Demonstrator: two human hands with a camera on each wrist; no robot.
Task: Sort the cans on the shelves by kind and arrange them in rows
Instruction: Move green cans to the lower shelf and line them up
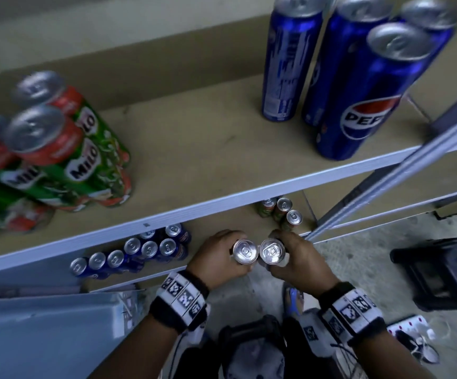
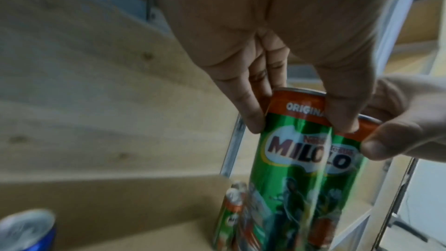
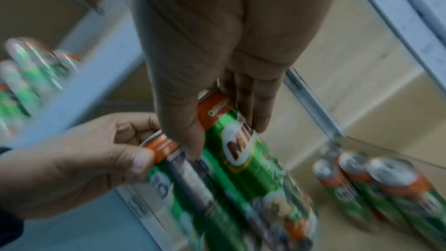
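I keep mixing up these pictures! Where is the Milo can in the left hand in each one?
Head: Milo can in the left hand, bottom middle, only its silver top showing.
Left wrist: middle right, fingers round its orange band.
Right wrist: lower left, the left of the two held cans.
Shared landmark: the Milo can in the right hand, touching it.

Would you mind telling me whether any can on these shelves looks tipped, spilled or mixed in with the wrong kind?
Nothing stands out: the Pepsi cans and Milo cans stand upright in separate groups, with no spill visible.
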